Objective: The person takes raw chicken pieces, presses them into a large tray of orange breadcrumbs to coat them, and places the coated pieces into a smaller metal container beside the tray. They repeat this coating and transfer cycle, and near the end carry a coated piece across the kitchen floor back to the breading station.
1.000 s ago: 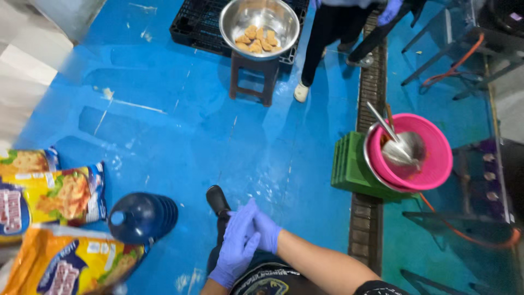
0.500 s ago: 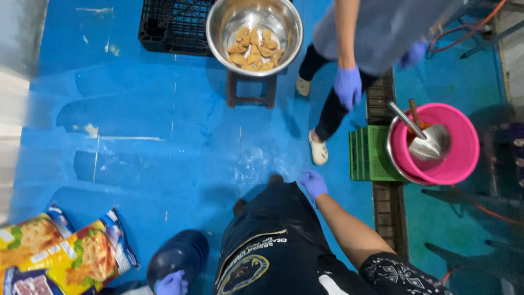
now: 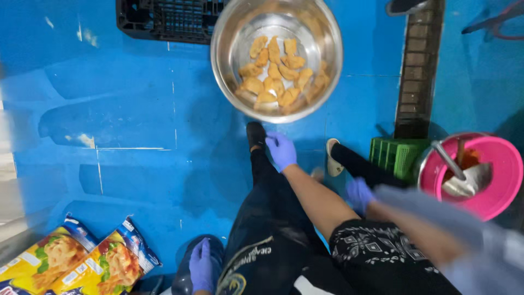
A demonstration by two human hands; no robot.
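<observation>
A large steel bowl (image 3: pixel 322 38) holding several golden fried pastry pieces (image 3: pixel 275 71) stands ahead of me over the blue floor. My right hand (image 3: pixel 281 150), in a purple glove, reaches forward just below the bowl, above my black shoe (image 3: pixel 255 134); its fingers are loosely apart and hold nothing. My left hand (image 3: pixel 201 266), also gloved, rests on top of a dark blue water jug (image 3: pixel 183 276) at the bottom edge. A co-worker's gloved hand (image 3: pixel 360 194), blurred, hangs to the right of my arm.
A black plastic crate (image 3: pixel 164 19) lies behind the bowl. A pink basin (image 3: pixel 505 164) with a metal ladle (image 3: pixel 464 183) sits on the right by a green crate (image 3: pixel 396 155). Yellow snack bags (image 3: pixel 82 265) lie bottom left. A drain grate (image 3: pixel 417 71) runs along the right.
The view has moved forward, so the bowl is now larger and nearer. My right hand has stretched out toward it. The co-worker has shifted to my right side.
</observation>
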